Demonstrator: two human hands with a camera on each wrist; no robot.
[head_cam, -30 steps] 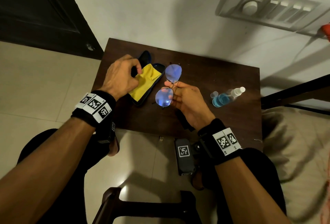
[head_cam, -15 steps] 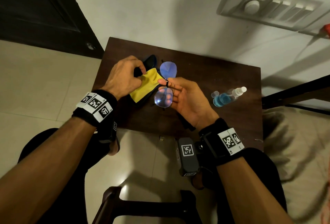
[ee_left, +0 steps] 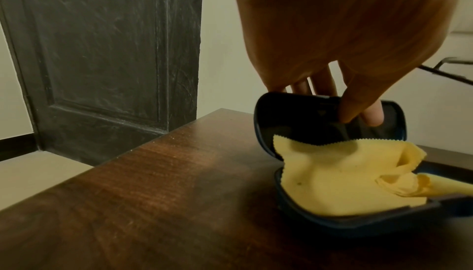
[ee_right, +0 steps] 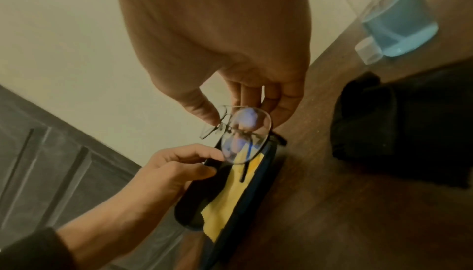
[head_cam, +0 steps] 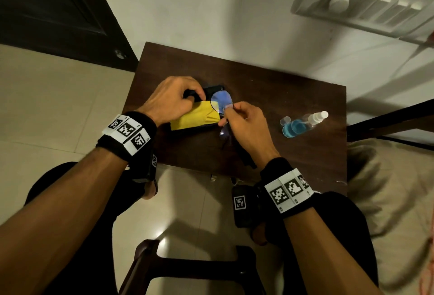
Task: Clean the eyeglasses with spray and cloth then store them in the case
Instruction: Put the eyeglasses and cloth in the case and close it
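The dark eyeglass case (head_cam: 212, 89) lies open on the table, and the yellow cloth (head_cam: 191, 119) is crumpled in its lower half (ee_left: 358, 223). My left hand (head_cam: 199, 96) grips the raised lid (ee_left: 302, 112), thumb inside and fingers behind it. My right hand (head_cam: 225, 112) pinches the thin-framed eyeglasses (head_cam: 222, 102) near the bridge and holds them just above the cloth. In the right wrist view one lens (ee_right: 245, 134) hangs over the case (ee_right: 266, 165), close to the left hand's fingertips (ee_right: 215, 156). The spray bottle (head_cam: 303, 123) of blue liquid lies on its side to the right.
The small dark wooden table (head_cam: 281, 97) stands against a pale wall. The bottle's clear cap (head_cam: 285, 120) sits beside the bottle. A black object (ee_right: 399, 128) lies on the table under my right wrist. A dark door (head_cam: 58, 12) is at the left, tiled floor below.
My right hand has carried the eyeglasses left and forward, from beside the case to over the cloth. My left hand has stayed on the case lid.
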